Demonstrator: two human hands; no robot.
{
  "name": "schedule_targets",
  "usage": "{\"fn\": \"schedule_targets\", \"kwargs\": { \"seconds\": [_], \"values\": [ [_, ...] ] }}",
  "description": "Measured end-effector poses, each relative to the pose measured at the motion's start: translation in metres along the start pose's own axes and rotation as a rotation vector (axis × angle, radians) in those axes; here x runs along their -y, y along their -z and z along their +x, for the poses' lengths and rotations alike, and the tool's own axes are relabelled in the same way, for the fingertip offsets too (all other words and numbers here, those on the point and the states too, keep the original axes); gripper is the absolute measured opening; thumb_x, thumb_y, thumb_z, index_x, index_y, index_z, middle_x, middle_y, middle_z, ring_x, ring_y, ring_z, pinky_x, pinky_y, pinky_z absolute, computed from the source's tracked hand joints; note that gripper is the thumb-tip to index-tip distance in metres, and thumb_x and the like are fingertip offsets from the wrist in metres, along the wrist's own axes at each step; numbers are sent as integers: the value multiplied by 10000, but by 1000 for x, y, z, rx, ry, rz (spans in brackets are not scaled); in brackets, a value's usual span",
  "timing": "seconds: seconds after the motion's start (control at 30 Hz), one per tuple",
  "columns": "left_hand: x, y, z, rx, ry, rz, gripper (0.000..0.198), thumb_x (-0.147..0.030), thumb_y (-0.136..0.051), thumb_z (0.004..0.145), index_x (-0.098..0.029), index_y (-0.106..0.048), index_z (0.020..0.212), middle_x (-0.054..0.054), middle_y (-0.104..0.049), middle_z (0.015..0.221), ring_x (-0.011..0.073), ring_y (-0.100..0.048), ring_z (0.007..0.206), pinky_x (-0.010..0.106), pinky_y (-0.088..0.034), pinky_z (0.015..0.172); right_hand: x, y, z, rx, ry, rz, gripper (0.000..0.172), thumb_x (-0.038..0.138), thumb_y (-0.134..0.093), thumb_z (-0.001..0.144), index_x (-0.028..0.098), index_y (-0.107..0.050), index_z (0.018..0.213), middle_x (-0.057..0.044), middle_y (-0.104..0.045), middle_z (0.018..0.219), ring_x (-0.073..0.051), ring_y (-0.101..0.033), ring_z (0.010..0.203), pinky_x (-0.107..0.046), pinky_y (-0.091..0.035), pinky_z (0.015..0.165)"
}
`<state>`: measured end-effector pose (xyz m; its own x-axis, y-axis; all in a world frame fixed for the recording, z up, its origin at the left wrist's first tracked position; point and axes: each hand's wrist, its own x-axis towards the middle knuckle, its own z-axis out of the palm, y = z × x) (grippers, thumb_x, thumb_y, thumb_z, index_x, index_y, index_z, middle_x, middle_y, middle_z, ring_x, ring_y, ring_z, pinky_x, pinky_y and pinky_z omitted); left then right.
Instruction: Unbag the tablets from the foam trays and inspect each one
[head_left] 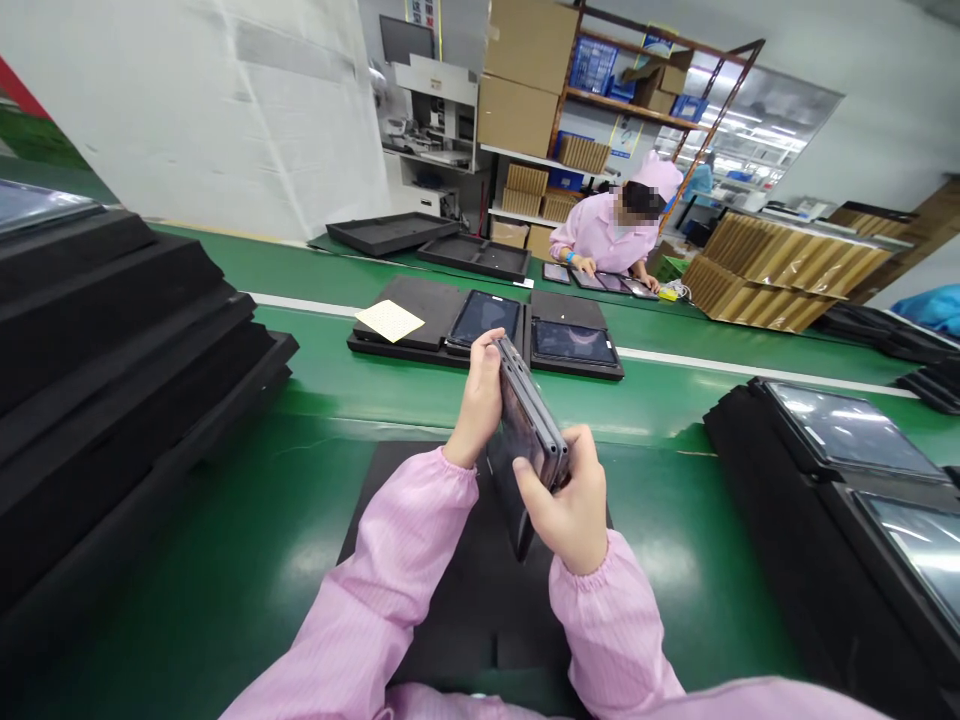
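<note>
I hold a dark grey tablet on edge above a black mat on the green bench. My left hand grips its far end, fingers curled over the top edge. My right hand wraps round its near end, thumb pressed on the face. Both sleeves are pink. Beyond, a black foam tray carries two more tablets lying screen up and a yellow sheet.
A tall stack of black foam trays rises at my left. Trays with tablets stand at my right. A person in pink works at the far bench beside cardboard dividers. Shelves with boxes stand behind.
</note>
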<state>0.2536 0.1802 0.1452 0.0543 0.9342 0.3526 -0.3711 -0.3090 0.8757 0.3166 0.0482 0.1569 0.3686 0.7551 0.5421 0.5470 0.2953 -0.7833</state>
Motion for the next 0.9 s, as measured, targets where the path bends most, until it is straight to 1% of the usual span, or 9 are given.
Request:
{"fn": "schedule_targets", "kwargs": {
  "seconds": [0.07,0.13,0.23,0.4,0.5,0.67,0.8,0.9],
  "values": [
    [5,-1,0,-24,-15,12,592,-746,-475,864,-258,-539,1192,33,-633,949,166,-606,819,306,-520,784,1,1,1,9,-25,13,272,340,-623,767,272,-360,747,109,-413,496,-100,-416,360,-205,-354,384],
    [6,-1,-1,-37,-21,19,596,-742,-464,872,-260,-516,1220,40,-643,964,179,-621,850,319,-524,799,3,2,1,15,-35,21,276,337,-626,756,270,-359,735,111,-411,489,-96,-412,360,-201,-350,389],
    [3,0,-3,-32,-15,23,614,-759,-462,860,-262,-503,1219,40,-643,942,187,-628,851,314,-524,759,7,2,1,17,-42,23,275,329,-624,745,267,-357,724,116,-409,476,-88,-406,354,-191,-339,390],
    [-2,-1,-3,-24,14,-3,623,-759,-512,832,-263,-487,1208,26,-642,923,161,-612,774,285,-511,699,8,1,0,29,-57,16,283,337,-619,736,268,-346,722,121,-400,471,-85,-396,357,-190,-333,394],
    [-3,-2,-3,-22,23,-20,619,-747,-531,827,-262,-482,1208,26,-650,927,153,-604,745,284,-512,693,8,2,-1,36,-67,6,286,339,-621,738,269,-343,726,120,-397,474,-89,-401,366,-196,-339,403],
    [-5,-3,-3,-16,47,-46,605,-720,-562,819,-252,-481,1193,26,-651,925,157,-607,755,279,-506,680,8,2,-2,67,-62,17,305,332,-620,742,272,-322,726,120,-393,471,-88,-389,361,-198,-329,392],
    [-7,-4,-3,-22,67,-41,533,-669,-548,837,-251,-489,1162,27,-645,935,152,-591,725,288,-504,687,9,0,-3,67,-42,18,315,341,-617,746,271,-310,730,117,-399,479,-82,-373,370,-195,-307,391],
    [-10,-3,-4,-11,77,-32,432,-576,-528,862,-245,-505,1139,23,-635,919,152,-575,721,285,-494,679,10,3,-4,106,-60,9,334,354,-621,738,271,-298,732,117,-409,482,-81,-371,377,-194,-298,392]
  ]
}}
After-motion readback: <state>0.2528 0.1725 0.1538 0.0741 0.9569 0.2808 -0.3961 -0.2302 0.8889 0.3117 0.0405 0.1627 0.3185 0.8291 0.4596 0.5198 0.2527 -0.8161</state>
